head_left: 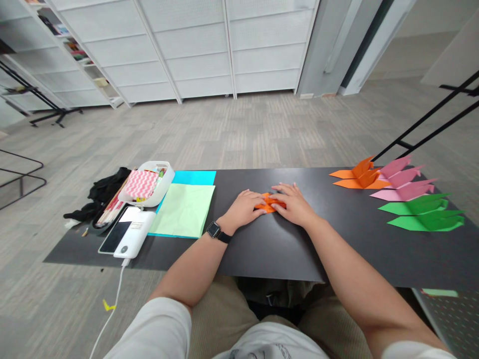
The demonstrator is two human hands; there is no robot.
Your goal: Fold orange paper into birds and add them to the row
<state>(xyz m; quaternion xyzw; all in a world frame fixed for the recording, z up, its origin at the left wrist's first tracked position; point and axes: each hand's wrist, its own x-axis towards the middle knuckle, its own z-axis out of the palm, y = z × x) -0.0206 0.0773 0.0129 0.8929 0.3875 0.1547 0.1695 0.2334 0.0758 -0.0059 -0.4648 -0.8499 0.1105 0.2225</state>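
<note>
A small piece of folded orange paper [268, 203] lies on the dark table, partly covered by my fingers. My left hand [243, 209], with a black watch on its wrist, holds the paper's left side between thumb and fingers. From the right, my right hand [296, 205] grips the other side, its fingers bent over the paper and slightly spread. Left of my hands rests a stack of light green paper sheets [186, 209] over blue paper [196, 177].
Folded paper birds stand at the table's right: orange [355, 182], pink [406, 188] and green [426, 220]. At the left are a white basket [164, 185], a phone [117, 236], a white power bank [134, 234] with a cable, and black cloth [108, 188].
</note>
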